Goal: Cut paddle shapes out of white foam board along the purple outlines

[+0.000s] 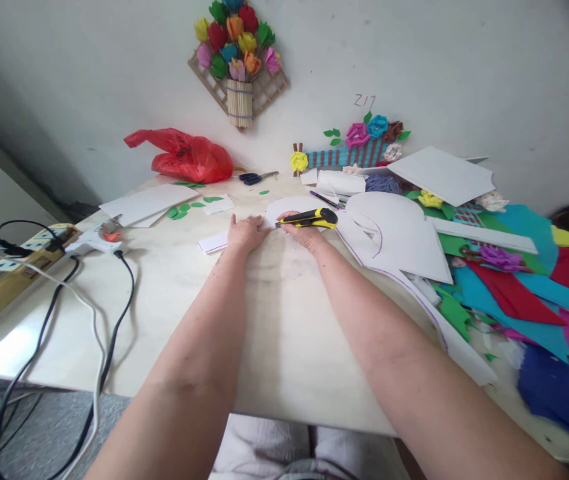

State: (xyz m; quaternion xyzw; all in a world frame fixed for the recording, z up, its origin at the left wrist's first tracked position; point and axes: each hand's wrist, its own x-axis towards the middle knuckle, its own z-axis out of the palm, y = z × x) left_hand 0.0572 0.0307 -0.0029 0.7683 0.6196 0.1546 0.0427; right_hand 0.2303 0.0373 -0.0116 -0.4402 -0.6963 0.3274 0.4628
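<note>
At the middle of the table (294, 347), toward its far half, a narrow strip of white board (213, 243) lies flat, its near edge marked in purple. The left hand (245, 233) presses down on it with the fingers spread; it grips nothing. The right hand (300, 233) is closed around a black-and-yellow utility knife (309, 218), whose tip is just beside the left fingertips, at the board; whether the blade is biting into it cannot be told. Just beyond the hands lies a rounded white piece (289, 205), partly hidden, so whether it joins the strip is unclear.

The cutting looks part done. To the right, a large curved white panel (389, 257) seems already shaped, since a purple line follows much of its edge; a further purple curve inside it may be uncut. White sheets (149, 203) at the left have straight edges and show no drawn lines. Leaf shapes (180, 212) beside them are cut out but lie loose, unattached.

Farther out, scissors (251, 178) and a glue gun (97, 241) lie unused, and a heap of coloured material (514, 287) spreads at the far right.
</note>
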